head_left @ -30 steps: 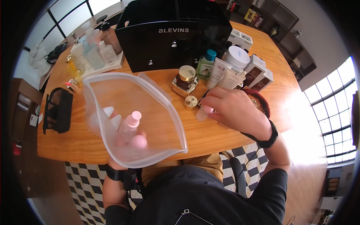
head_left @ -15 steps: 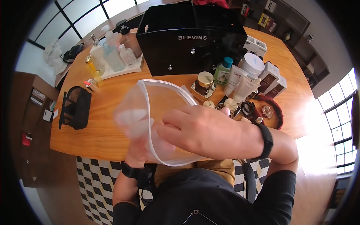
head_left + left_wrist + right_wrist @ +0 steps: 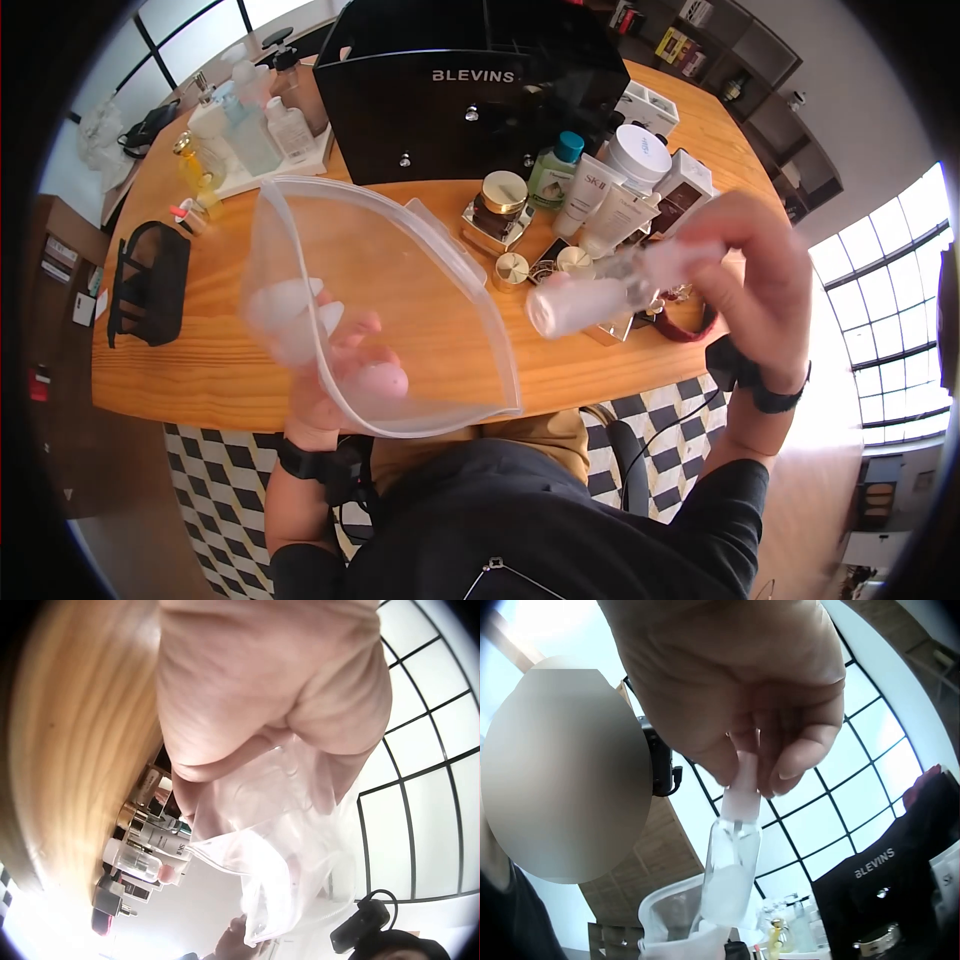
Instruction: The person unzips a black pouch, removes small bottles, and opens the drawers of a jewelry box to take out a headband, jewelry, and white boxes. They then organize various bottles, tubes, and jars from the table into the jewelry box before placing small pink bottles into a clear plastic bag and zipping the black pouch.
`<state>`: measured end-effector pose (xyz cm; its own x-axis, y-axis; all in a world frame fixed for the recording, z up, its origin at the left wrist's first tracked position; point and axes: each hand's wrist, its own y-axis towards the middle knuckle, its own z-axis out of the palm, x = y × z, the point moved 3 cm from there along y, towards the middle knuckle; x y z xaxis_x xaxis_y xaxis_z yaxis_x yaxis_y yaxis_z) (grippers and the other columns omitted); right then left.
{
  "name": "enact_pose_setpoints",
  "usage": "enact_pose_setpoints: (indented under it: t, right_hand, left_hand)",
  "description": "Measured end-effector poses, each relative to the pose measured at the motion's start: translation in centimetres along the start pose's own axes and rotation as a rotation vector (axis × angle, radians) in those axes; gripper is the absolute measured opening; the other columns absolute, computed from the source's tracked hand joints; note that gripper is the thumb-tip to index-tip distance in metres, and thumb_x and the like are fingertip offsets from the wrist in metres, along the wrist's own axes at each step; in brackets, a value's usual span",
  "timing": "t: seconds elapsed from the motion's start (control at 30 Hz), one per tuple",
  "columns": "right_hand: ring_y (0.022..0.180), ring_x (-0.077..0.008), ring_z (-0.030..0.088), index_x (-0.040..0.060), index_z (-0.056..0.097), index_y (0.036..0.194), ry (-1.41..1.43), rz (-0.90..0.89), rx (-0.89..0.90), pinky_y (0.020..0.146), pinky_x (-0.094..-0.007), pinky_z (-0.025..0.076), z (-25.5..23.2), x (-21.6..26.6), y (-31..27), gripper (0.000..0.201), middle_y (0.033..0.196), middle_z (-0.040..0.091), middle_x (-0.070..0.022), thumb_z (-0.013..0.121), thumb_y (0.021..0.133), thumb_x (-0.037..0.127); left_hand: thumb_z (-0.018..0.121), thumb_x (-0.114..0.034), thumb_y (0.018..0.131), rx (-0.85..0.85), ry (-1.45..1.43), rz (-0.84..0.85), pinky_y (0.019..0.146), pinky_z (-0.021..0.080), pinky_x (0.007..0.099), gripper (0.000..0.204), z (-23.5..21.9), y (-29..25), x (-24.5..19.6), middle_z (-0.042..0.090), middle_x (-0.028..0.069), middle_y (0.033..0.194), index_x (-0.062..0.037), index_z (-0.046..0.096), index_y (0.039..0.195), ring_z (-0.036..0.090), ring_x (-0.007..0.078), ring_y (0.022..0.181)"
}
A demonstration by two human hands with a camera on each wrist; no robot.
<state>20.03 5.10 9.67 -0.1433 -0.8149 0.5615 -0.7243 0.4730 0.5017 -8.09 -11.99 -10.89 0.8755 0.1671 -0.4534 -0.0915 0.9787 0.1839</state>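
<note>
In the head view my left hand [image 3: 325,390] holds a translucent zip bag [image 3: 400,270] from below and behind, its mouth spread wide. Inside the bag are white pieces [image 3: 290,305] and a round pink item [image 3: 380,382]. To the right of the bag, my right hand [image 3: 760,285] pinches a clear spray bottle [image 3: 580,303] by its pink top, the bottle tilted with its base toward the bag. The right wrist view shows the fingers on the pink top [image 3: 742,799]. The left wrist view shows the left hand's fingers curled round the bag [image 3: 262,795].
A black BLEVINS box [image 3: 470,120] stands at the back. Jars, tubes and a green bottle [image 3: 553,172] crowd its right front, with a red band [image 3: 685,330] nearby. Pump bottles on a white tray [image 3: 270,175] and a black pouch [image 3: 150,285] are at left.
The pink-topped spray bottle, earlier in the bag, is now outside it in my right hand, which has moved right. My left hand still holds the bag.
</note>
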Motion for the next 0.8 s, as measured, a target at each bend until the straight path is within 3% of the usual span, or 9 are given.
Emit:
enact_pose_setpoints:
  t: [0.03,0.07,0.1,0.27,0.37,0.67,0.8]
  right_hand:
    - [0.068,-0.0135,0.061,0.0030,0.064,0.089,-0.121,-0.040,0.095,0.058,-0.0229,0.046,0.2,-0.4,-0.3,0.013,0.080,0.062,-0.0057,0.068,0.076,0.003]
    - [0.065,-0.0190,0.061,0.0048,0.065,0.088,-0.191,0.015,0.172,0.057,-0.0267,0.046,0.9,-0.5,-0.9,0.016,0.078,0.062,-0.0062,0.071,0.073,0.005]
    - [0.066,-0.0230,0.059,0.0061,0.064,0.087,-0.258,-0.101,0.182,0.056,-0.0315,0.046,2.0,-1.2,-1.4,0.016,0.077,0.060,-0.0056,0.071,0.072,0.008]
    - [0.069,-0.0222,0.059,0.0080,0.060,0.086,-0.543,-0.119,0.329,0.057,-0.0345,0.047,4.7,-2.7,-3.0,0.014,0.074,0.056,-0.0038,0.066,0.076,0.015]
    - [0.073,-0.0267,0.059,0.0082,0.063,0.087,-0.499,-0.004,0.351,0.064,-0.0366,0.047,5.1,-3.0,-3.0,0.017,0.080,0.059,-0.0062,0.070,0.073,0.012]
    - [0.073,-0.0263,0.060,0.0075,0.062,0.087,-0.558,-0.025,0.404,0.063,-0.0357,0.047,5.6,-2.7,-2.6,0.018,0.081,0.059,-0.0059,0.071,0.072,0.012]
    - [0.070,-0.0234,0.061,0.0078,0.060,0.082,-0.551,-0.114,0.291,0.057,-0.0346,0.048,5.1,-1.6,-2.0,0.015,0.076,0.059,-0.0051,0.069,0.072,0.015]
  left_hand:
    - [0.067,-0.022,0.083,-0.012,0.028,0.004,0.075,0.055,0.0545,0.075,-0.4,-0.2,-0.1,0.041,0.0193,0.130,-0.0318,0.023,0.144,0.054,0.0449,0.105]
    - [0.068,-0.022,0.083,-0.024,0.056,0.009,0.075,0.055,0.0539,0.076,-0.6,-0.3,0.0,0.041,0.0194,0.130,-0.0312,0.024,0.144,0.054,0.0450,0.105]
    - [0.068,-0.022,0.083,-0.054,0.069,0.012,0.074,0.056,0.0534,0.076,-0.5,-0.2,0.0,0.042,0.0195,0.129,-0.0313,0.024,0.144,0.054,0.0449,0.104]
    - [0.069,-0.022,0.082,-0.039,0.041,-0.002,0.071,0.058,0.0516,0.077,0.8,0.1,-0.3,0.043,0.0199,0.129,-0.0307,0.023,0.144,0.055,0.0447,0.102]
    - [0.070,-0.020,0.081,-0.020,0.024,-0.007,0.069,0.058,0.0505,0.077,1.2,0.2,-0.2,0.043,0.0198,0.128,-0.0302,0.025,0.143,0.055,0.0445,0.101]
    - [0.073,-0.015,0.077,0.037,0.000,-0.011,0.071,0.059,0.0483,0.076,1.6,0.4,-0.1,0.044,0.0186,0.127,-0.0280,0.033,0.140,0.056,0.0417,0.101]
    - [0.074,-0.018,0.076,0.022,0.041,-0.034,0.076,0.057,0.0491,0.076,0.9,0.2,-0.1,0.046,0.0176,0.126,-0.0243,0.033,0.139,0.057,0.0383,0.102]
